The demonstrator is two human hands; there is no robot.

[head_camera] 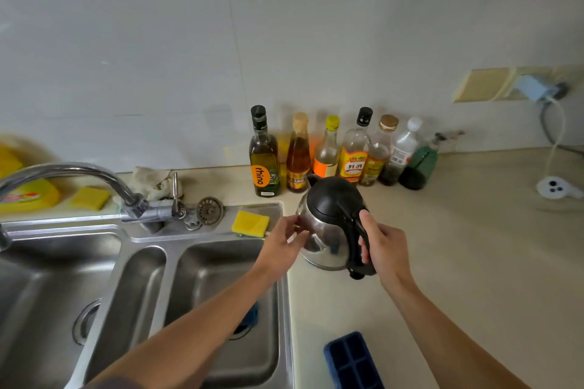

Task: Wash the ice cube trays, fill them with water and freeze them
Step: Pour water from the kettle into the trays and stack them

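While right hand (384,249) curled round kettle (325,230) handle, left hand (281,243) spread on body; ice cube tray (352,360) well apart

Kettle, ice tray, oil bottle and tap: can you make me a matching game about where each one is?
Things:
1. kettle
2. ice cube tray
3. olive oil bottle
4. tap

Places:
A. standing by the wall
B. arching over the sink
C. held by its handle in the right hand
D. lying on the counter, at the near edge

Pairs: 1-C, 2-D, 3-A, 4-B
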